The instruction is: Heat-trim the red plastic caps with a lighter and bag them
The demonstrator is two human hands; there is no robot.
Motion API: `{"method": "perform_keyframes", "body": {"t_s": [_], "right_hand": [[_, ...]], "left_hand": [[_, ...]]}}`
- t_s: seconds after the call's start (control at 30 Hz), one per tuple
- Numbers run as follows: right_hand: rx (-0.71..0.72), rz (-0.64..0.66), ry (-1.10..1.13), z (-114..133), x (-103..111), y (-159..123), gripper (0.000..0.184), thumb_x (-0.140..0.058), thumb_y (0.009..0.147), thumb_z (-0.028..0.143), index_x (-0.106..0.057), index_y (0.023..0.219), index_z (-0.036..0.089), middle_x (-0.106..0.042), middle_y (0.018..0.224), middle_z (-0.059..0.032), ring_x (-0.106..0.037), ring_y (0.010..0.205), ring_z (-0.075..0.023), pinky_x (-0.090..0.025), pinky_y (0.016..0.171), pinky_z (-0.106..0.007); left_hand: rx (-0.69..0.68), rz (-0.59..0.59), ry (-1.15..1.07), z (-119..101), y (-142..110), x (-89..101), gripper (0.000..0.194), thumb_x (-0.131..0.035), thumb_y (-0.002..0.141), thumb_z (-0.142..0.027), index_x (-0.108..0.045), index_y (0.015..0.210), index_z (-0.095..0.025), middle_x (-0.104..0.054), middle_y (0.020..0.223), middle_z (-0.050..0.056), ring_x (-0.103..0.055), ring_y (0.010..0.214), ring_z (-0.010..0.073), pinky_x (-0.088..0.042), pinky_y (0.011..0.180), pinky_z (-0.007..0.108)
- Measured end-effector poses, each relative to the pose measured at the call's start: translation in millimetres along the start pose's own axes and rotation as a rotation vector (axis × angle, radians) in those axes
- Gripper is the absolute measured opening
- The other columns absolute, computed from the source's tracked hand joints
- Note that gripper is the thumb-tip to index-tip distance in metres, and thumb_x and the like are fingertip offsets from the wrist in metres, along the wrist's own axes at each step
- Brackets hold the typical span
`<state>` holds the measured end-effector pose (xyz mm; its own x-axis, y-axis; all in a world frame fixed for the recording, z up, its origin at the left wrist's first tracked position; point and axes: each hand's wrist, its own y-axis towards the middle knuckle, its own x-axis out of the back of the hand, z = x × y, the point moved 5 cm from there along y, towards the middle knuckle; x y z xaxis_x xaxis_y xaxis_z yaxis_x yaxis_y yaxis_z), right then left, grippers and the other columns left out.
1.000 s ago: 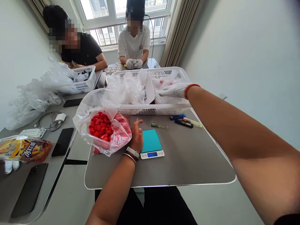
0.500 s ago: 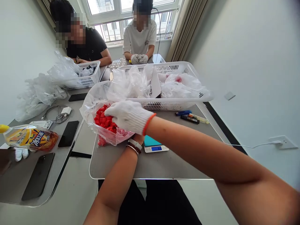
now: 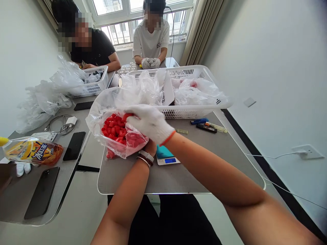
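Observation:
A clear plastic bag [image 3: 95, 119] lies open on the table, filled with small red plastic caps [image 3: 112, 131]. Over the bag's right side is my right hand [image 3: 150, 122], in a white knit glove with an orange cuff. Its thumb and fingers are closed on a red cap [image 3: 127, 116] just above the pile. My left hand [image 3: 150, 147] is at the near right side of the bag, beneath the right one, and its fingers are hidden. Right beside it sits a small digital scale [image 3: 167, 160] with a teal top and a lit blue display.
A white basket [image 3: 194, 111] of plastic bags stands behind. To the right lie a blue marker [image 3: 199, 121] and a black marker [image 3: 206, 128]. Phones [image 3: 74, 146] and an iced tea bottle [image 3: 33, 149] lie on the left table. Two people sit opposite.
My right hand has drawn back to the right from the pile, now with a red cap between its fingers. The left hand stays at the bag.

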<state>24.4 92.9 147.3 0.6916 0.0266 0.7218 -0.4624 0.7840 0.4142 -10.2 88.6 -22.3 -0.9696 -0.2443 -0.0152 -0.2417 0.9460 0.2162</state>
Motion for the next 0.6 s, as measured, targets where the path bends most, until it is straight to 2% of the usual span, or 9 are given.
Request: {"method": "perform_keyframes", "body": {"t_s": [0.07,0.13,0.2,0.3,0.43,0.6], "right_hand": [[-0.026,-0.141,0.037,-31.7,23.3,-25.9,0.029,-0.054,0.092,0.031,-0.069,0.116,0.028,-0.073,0.113,-0.0008,-0.068,0.104,-0.0217,-0.055,0.092,-0.038],[-0.047,-0.178,0.017,-65.4,35.0,-62.7,0.026,-0.053,0.092,0.027,-0.071,0.111,0.027,-0.075,0.106,-0.0012,-0.069,0.100,-0.0222,-0.056,0.091,-0.038],[-0.064,-0.193,-0.043,-92.7,38.0,-100.6,0.022,-0.059,0.089,0.027,-0.072,0.107,0.026,-0.076,0.103,-0.0024,-0.070,0.098,-0.0237,-0.056,0.092,-0.040],[-0.006,-0.117,-0.097,-109.5,27.1,-137.4,0.020,-0.061,0.090,0.028,-0.072,0.105,0.024,-0.075,0.108,-0.0062,-0.070,0.097,-0.0237,-0.056,0.090,-0.039],[0.111,0.018,-0.161,-105.4,9.1,-141.3,0.019,-0.055,0.094,0.026,-0.073,0.096,0.023,-0.076,0.097,-0.0059,-0.069,0.094,-0.0229,-0.053,0.090,-0.039],[0.169,-0.002,-0.160,-110.3,20.9,-125.2,0.020,-0.055,0.093,0.029,-0.072,0.102,0.024,-0.075,0.107,-0.0060,-0.066,0.104,-0.0246,-0.050,0.098,-0.042]], "left_hand": [[0.009,-0.014,-0.027,-0.4,-1.0,-1.2,0.043,-0.035,0.100,-0.055,-0.059,0.109,-0.021,-0.066,0.111,0.010,-0.058,0.120,0.0244,-0.049,0.098,0.039],[0.058,0.015,-0.062,-0.1,-1.8,-4.7,0.050,-0.023,0.102,-0.054,-0.060,0.108,-0.020,-0.067,0.107,0.009,-0.062,0.111,0.0214,-0.049,0.097,0.038],[0.100,0.044,-0.068,-0.7,-2.5,-7.6,0.055,-0.017,0.102,-0.052,-0.061,0.106,-0.019,-0.068,0.102,0.008,-0.063,0.103,0.0195,-0.048,0.095,0.037],[0.110,0.040,-0.048,-2.9,-3.0,-8.4,0.056,-0.016,0.101,-0.052,-0.062,0.104,-0.019,-0.067,0.098,0.008,-0.062,0.101,0.0192,-0.047,0.094,0.035],[0.115,0.077,-0.101,-4.0,-3.0,-11.0,0.058,-0.016,0.100,-0.055,-0.061,0.099,-0.019,-0.065,0.092,0.008,-0.062,0.091,0.0190,-0.049,0.087,0.035],[0.126,0.169,-0.169,-6.4,-2.7,-13.9,0.059,-0.015,0.100,-0.054,-0.063,0.094,-0.020,-0.063,0.080,0.006,-0.061,0.081,0.0191,-0.052,0.083,0.036]]}}
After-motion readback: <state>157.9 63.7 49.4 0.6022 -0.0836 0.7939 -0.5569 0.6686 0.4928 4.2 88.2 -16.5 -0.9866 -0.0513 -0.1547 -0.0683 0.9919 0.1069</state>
